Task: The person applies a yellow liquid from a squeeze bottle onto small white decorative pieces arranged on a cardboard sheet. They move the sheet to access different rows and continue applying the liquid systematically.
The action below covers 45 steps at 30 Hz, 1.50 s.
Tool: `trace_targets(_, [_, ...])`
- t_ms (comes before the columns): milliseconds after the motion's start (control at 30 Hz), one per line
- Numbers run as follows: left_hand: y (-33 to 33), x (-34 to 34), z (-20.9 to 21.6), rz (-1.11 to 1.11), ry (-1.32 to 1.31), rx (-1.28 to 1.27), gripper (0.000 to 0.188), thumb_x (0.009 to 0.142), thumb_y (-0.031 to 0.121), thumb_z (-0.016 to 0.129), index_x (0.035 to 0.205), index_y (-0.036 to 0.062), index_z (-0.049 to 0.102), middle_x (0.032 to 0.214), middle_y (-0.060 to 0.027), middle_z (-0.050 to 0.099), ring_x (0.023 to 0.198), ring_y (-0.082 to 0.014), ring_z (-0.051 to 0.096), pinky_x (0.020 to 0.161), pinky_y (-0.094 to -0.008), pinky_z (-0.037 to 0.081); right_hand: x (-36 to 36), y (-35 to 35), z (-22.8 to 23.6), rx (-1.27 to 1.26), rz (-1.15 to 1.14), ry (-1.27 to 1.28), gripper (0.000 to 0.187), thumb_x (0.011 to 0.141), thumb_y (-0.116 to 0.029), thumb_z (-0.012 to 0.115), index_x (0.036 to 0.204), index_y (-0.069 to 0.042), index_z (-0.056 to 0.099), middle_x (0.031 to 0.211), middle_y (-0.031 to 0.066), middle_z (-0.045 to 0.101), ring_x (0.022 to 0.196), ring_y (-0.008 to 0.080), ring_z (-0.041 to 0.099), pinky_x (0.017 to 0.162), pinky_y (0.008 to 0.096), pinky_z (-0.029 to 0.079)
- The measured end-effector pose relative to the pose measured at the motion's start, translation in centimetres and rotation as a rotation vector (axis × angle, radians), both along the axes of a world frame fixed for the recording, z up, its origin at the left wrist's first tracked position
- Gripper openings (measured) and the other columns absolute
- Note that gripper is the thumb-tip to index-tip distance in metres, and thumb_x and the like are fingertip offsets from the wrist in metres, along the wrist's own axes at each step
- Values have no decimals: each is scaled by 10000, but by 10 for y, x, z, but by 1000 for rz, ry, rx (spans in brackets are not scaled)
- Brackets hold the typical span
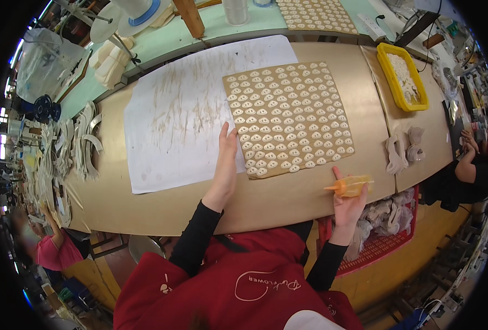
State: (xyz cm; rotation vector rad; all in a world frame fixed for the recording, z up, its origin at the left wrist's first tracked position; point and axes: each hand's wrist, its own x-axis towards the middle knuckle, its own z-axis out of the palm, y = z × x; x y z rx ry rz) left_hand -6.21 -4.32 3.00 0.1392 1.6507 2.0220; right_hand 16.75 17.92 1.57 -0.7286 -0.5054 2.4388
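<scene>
A brown sheet (288,116) carrying rows of small white rounded pieces with dark dots lies on the table, partly over a large white paper (178,118) with brown smears. My left hand (227,157) rests against the sheet's left edge, fingers stretched out; some fingers are hidden. In my right hand (348,204) is a squeeze bottle (353,186) with yellowish contents, its orange nozzle pointing left. The index finger of that hand extends toward the sheet's near right corner. Whether it touches the sheet, I cannot tell.
At the far right stands a yellow tray (428,102) of white bits. Pale cut pieces (396,155) lie below it, with more strips (84,140) at the left. A second filled sheet (318,15) lies on the far ledge. A red crate (381,252) stands under the table edge.
</scene>
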Motion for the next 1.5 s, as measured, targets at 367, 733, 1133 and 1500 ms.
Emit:
trace_targets(367, [-2, -29, -11, -74, -277, 266, 580, 1034, 424, 355, 1463, 39, 286, 1427, -125, 413, 1314, -242, 407, 1118, -364, 296, 0, 4, -3, 45, 19, 93, 701, 966, -484, 460, 1470, -44, 250, 1520, 310, 231, 850, 173, 628, 493, 238, 476])
trace_targets(733, [21, -21, -28, -2, -386, 276, 515, 1054, 377, 336, 1416, 9, 336, 1433, -127, 439, 1302, -238, 450, 1075, -401, 394, -2, 21, -6, -6, -32, 155, 741, 953, -509, 459, 1493, -56, 230, 1524, 264, 265, 864, 149, 615, 499, 200, 431])
trace_targets(1133, [17, -24, -28, 125, -368, 243, 504, 1047, 376, 362, 1384, 2, 393, 1341, -133, 529, 1200, -242, 544, 1011, -400, 461, 49, 70, 35, 909, -320, -526, 855, 820, -609, 640, 1378, -30, 347, 975, 161, 642, 882, 203, 629, 714, 292, 500])
trace_targets(1500, [-2, -28, -22, 16, -485, 228, 561, 1040, 442, 326, 1390, 8, 384, 1304, -159, 551, 1145, -261, 591, 942, -401, 520, -9, 48, 44, 772, -353, -278, 836, 772, -463, 775, 1369, -20, 392, 1083, 167, 622, 930, 239, 637, 737, 344, 535])
